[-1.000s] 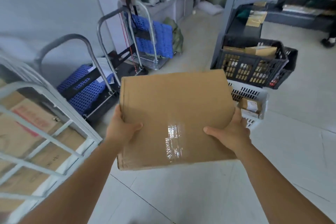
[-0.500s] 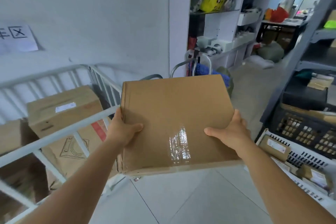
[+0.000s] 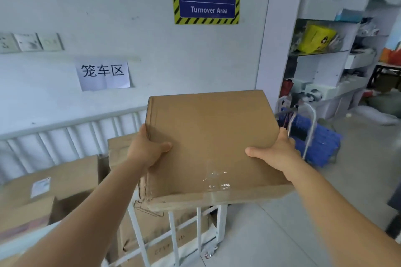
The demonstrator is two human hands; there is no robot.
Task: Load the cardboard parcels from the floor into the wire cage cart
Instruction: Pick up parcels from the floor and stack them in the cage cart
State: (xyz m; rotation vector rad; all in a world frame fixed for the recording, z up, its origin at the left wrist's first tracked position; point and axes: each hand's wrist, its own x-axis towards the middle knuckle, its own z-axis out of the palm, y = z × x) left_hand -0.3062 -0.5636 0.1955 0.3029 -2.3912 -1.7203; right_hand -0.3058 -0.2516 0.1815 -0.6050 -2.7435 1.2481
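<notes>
A flat brown cardboard parcel point(image 3: 212, 136) with clear tape on its near edge is held in the air in front of me. My left hand point(image 3: 145, 147) grips its left side, thumb on top. My right hand point(image 3: 275, 151) grips its right side the same way. The parcel hangs above the near right corner of the white wire cage cart point(image 3: 173, 230). Several cardboard boxes point(image 3: 60, 180) sit inside the cage, below and left of the parcel.
The cage's back rail point(image 3: 76, 134) stands against a white wall with signs. A blue folding trolley point(image 3: 312, 136) leans to the right of the cage. White shelves point(image 3: 325, 54) with goods fill the right side. Grey tiled floor point(image 3: 303, 234) lies at lower right.
My view has swung left and up toward the cage. The parcel, in the same two-handed grip, has risen from floor height to above the cage's corner.
</notes>
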